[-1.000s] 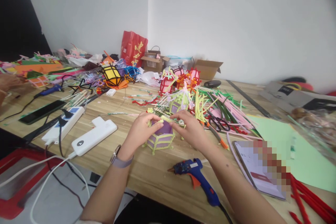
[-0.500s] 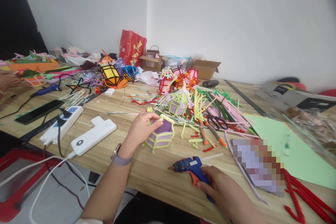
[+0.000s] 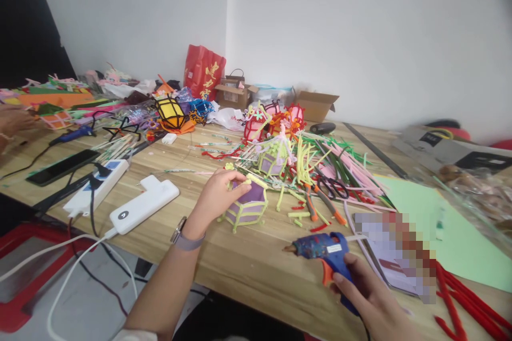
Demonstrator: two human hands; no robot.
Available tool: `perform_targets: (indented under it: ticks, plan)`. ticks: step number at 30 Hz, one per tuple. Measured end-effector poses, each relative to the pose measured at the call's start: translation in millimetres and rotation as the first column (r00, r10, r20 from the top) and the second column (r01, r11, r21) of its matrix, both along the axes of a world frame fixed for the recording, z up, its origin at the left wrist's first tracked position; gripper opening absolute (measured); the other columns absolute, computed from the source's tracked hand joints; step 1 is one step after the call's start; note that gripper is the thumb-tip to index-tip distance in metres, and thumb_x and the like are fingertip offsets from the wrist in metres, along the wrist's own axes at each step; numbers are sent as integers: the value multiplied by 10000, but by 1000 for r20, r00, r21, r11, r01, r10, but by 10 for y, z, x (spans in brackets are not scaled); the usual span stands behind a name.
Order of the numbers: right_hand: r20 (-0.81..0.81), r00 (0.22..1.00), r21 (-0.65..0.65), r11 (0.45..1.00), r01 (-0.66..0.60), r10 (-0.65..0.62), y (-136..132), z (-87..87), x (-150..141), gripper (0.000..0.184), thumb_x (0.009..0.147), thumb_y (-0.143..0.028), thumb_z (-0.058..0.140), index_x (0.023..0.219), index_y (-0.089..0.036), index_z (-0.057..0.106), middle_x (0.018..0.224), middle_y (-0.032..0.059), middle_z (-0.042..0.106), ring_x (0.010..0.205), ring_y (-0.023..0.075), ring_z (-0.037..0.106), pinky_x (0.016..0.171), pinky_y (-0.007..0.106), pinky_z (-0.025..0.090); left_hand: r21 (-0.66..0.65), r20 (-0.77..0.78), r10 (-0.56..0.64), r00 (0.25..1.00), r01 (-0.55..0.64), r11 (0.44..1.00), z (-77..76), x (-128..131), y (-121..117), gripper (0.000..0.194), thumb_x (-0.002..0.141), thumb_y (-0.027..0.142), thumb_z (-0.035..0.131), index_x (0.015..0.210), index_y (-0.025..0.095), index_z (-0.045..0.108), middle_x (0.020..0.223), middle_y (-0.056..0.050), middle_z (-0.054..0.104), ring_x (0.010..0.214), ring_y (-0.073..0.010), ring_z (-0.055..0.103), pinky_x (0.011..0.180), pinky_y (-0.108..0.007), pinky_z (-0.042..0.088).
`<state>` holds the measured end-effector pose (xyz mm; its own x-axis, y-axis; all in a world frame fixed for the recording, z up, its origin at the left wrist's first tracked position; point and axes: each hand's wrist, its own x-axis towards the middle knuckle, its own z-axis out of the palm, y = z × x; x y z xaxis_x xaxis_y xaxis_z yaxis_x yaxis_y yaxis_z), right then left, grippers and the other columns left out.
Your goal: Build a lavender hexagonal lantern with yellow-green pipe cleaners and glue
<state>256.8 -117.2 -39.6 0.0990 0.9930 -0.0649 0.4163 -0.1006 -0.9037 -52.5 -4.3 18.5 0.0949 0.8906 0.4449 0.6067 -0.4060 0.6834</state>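
Observation:
My left hand (image 3: 222, 194) is closed on the top rim of a small lantern (image 3: 246, 212) with purple panels and a yellow-green pipe-cleaner frame, which rests on the table. The hand hides its left side. In my right hand (image 3: 368, 287) is a blue hot glue gun (image 3: 326, 248) with an orange trigger, its nozzle pointing left, apart from the lantern. A white glue stick sticks out of its back. Behind the lantern stands a similar yellow-green and purple one (image 3: 274, 157) with a lilac top.
Orange-handled pliers (image 3: 314, 205), scissors (image 3: 336, 187) and many pipe cleaners (image 3: 352, 165) lie right of the lantern. To the left are a white power strip (image 3: 96, 189) and a white charger (image 3: 146, 205) with cables. Another person's hand (image 3: 16, 120) shows at far left.
My right hand has moved the glue gun to the right, away from the lantern. My left hand keeps its hold on the lantern's rim.

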Motion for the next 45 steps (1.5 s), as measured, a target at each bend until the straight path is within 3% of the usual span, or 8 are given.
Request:
perform_targets:
  ticks: [4,9,13,17,24,29,39,45]
  plan:
    - [-251,967,20,999,46,-40,-7,77,-102,362,712,-561,674,849,-229,627,586,22,567,551,196,516,531,317,410,-2,-6,0,1000,0,1000,5,17,8,132,779,335,661,844,227,699,923,-29,737,922,-224,634,840,-337,475]
    - [-444,896,36,999,27,-9,56,314,-354,413,629,-511,765,883,-200,673,524,-7,478,482,138,371,486,294,262,-5,-18,13,1000,-13,1000,20,44,19,136,756,305,673,866,226,681,926,-27,725,930,-225,626,821,-330,483]
    - [-387,919,48,997,-65,78,168,452,-502,334,672,-505,736,779,-193,681,517,-16,453,460,110,320,479,286,215,0,-25,12,1000,-12,1000,41,63,18,124,761,248,639,880,216,658,925,-26,712,928,-215,617,831,-323,476]
    - [-265,958,60,993,-97,110,302,508,-585,386,691,-554,703,768,-177,681,493,-36,406,452,108,324,447,266,241,6,-24,-2,1000,2,1000,44,70,30,125,778,214,587,893,208,635,939,-26,698,935,-203,605,859,-324,461]
    - [-27,999,134,990,47,-44,360,600,-791,418,705,-554,662,826,-161,731,602,26,596,526,132,475,482,255,375,-1,-6,-14,1000,14,1000,16,79,60,166,760,176,556,917,195,606,949,-27,674,946,-193,596,867,-316,451]
    - [-6,999,98,994,-50,51,387,610,-821,408,715,-525,654,867,-159,752,596,33,634,500,139,534,474,250,418,-10,0,-22,1000,22,1000,11,84,73,205,762,191,564,958,193,624,981,-34,686,959,-201,609,874,-322,461]
    - [61,998,137,990,-27,19,425,499,-896,405,735,-543,614,832,-172,743,545,21,621,513,160,572,502,263,438,-10,5,-45,999,45,999,12,99,79,152,803,222,573,927,197,657,971,-30,705,961,-211,615,876,-337,452]
    - [38,990,186,975,125,-134,384,479,-1040,362,722,-520,617,802,-190,740,547,13,626,506,156,556,493,260,427,33,-14,-34,999,35,999,30,101,52,186,790,175,582,952,196,673,996,-40,707,1015,-221,590,912,-345,442]
